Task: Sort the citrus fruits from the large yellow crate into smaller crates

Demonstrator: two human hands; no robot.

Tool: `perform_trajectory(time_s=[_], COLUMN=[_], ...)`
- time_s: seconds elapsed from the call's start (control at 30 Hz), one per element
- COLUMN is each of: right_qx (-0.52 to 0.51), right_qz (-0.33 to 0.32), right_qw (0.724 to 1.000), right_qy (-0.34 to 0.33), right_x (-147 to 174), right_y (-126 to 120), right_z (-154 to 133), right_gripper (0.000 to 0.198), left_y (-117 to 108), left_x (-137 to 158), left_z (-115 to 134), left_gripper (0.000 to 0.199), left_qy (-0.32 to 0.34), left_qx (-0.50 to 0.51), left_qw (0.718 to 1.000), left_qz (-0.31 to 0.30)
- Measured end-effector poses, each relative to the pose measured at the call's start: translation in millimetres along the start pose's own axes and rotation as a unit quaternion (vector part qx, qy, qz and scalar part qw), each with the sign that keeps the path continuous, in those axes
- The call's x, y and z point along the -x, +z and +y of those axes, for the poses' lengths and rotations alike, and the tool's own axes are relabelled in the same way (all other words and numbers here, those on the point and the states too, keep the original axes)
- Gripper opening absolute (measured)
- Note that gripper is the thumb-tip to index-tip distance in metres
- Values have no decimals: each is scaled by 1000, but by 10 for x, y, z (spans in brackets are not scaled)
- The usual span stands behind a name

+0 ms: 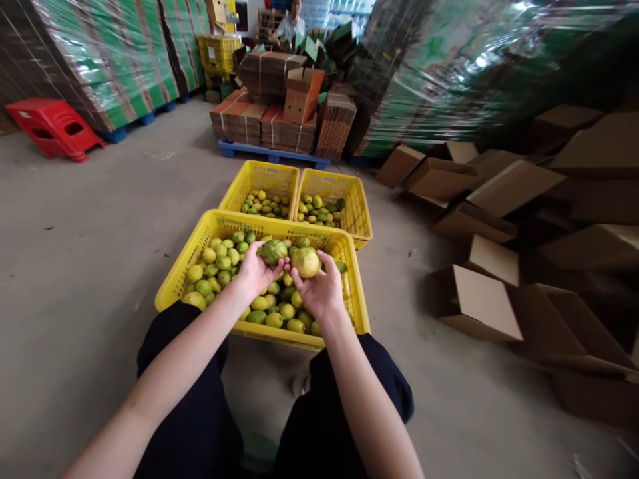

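Head view: at centre frame, the left hand (254, 271) grips a mottled green lemon (273, 253) and the right hand (322, 291) cradles a yellow lemon (306, 263), above the front yellow crate (174, 283). Inspection seems underway; next probably calls for loosening the fingers over a chosen crate.

Fruit (273, 320) in the near crate (358, 279), two crates (358, 206) behind, stool (56, 128) left, cartons (486, 303) right

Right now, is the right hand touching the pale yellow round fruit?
Touching. The head view shows the right hand cupping the pale yellow round fruit from below, with no gap visible between them.
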State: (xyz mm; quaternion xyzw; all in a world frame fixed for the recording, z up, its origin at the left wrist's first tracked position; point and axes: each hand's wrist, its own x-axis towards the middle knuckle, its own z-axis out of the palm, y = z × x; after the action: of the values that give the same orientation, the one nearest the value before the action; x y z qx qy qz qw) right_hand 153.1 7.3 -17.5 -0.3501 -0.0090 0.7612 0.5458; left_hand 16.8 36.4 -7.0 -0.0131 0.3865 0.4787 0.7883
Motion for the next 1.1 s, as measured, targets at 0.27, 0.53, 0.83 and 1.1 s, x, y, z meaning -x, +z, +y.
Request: perform_trajectory(time_s=[0.27, 0.53, 0.83, 1.1], right_qx=[9, 324, 519, 388], right_qz=[-25, 22, 19, -21], right_qw=[999, 816, 557, 759], right_qy=[-25, -478, -648, -522], right_x=[-64, 47, 90, 134], right_y=[-35, -69, -128, -53], right_z=[-27, 3, -22, -73], right_gripper=[32, 65, 48, 56], left_y=[-1, -63, -120, -172], left_x=[52, 307, 360, 289], left_z=[-21, 22, 25, 132], left_gripper=[23, 64, 29, 59], left_qy=[118, 400, 387, 391], left_qx=[-97, -231, -303, -332], left_qw=[987, 878, 863, 842], left_qz=[-48, -126, -117, -168])
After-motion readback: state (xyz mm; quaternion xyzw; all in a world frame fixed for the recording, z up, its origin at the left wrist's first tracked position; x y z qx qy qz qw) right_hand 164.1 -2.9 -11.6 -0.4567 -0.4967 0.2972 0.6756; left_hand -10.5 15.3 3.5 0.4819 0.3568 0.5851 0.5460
